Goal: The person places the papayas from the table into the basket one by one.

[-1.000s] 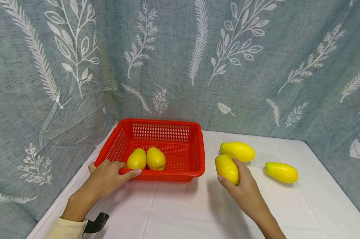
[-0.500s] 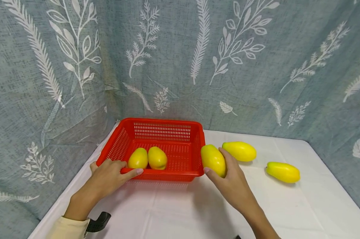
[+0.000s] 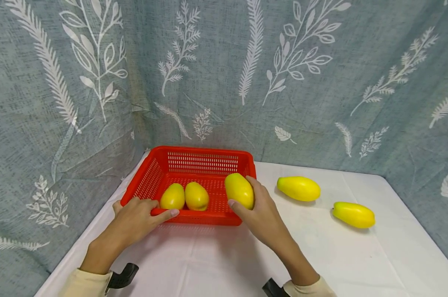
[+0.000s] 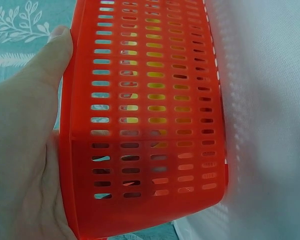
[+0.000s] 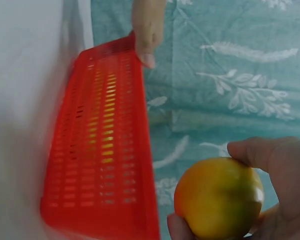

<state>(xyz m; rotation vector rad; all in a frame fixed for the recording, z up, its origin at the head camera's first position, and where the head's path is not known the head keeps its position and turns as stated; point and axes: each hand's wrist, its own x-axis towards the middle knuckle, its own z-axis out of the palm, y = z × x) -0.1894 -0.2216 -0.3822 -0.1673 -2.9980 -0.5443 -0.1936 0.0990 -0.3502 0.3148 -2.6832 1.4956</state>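
Surface (image 3: pixel 342 264): white-covered. Basket (image 3: pixel 205 219): red, slotted, on the surface, containing two yellow fruits (image 3: pixel 172 196) side by side at its near-left. Left hand (image 3: pixel 138 218): gripping the basket's near-left rim. Right hand (image 3: pixel 262 214): curled round the held fruit (image 3: pixel 239 190). Two loose fruits (image 3: pixel 299 189): on the surface, right of the basket, greenish tips leftward. Held fruit: above the basket's right part, long axis slanting far-left to near-right.

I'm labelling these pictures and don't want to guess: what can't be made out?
- Near left corner of the basket: head view, behind the left hand.
- Part of the held fruit, right side: head view, behind the right hand.
- Outlines of the left basket fruit and right basket fruit: left wrist view, behind the basket's slotted side.
- Right sleeve: head view, cut off by the bottom edge.
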